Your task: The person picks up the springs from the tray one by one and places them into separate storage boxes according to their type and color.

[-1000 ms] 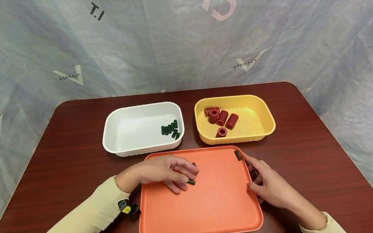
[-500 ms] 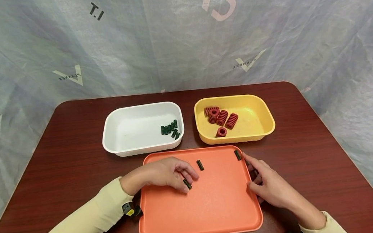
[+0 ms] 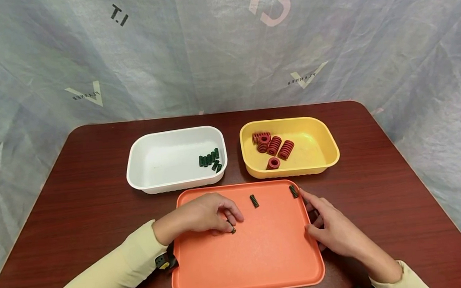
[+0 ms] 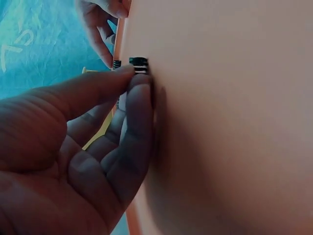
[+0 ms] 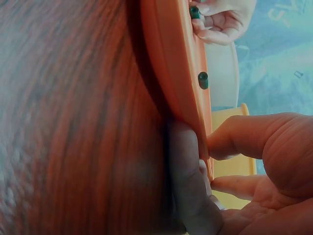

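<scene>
My left hand (image 3: 211, 213) pinches a small dark green spring (image 4: 139, 64) between thumb and index fingertip, low over the orange tray (image 3: 262, 257). Most of this spring is covered by the fingers in the head view. To the right of that hand a second green spring (image 3: 254, 201) lies on the tray. Another green spring (image 3: 293, 191) is at the tray's far right corner. At the tray's right side my right hand (image 3: 332, 228) holds the rim, its thumb and fingers on either side of the edge in the right wrist view.
Behind the tray stand a white bin (image 3: 161, 184) with several green springs (image 3: 209, 159) in its right end and a yellow bin (image 3: 320, 166) with several thicker red springs (image 3: 274, 145). All rest on a dark wood table (image 3: 377, 182) before a grey sheet (image 3: 208, 52).
My left hand has drawn its fingers together on one green spring. The neighbouring spring, partly hidden before, has shifted to the right and lies uncovered. My right hand stays at the tray's edge.
</scene>
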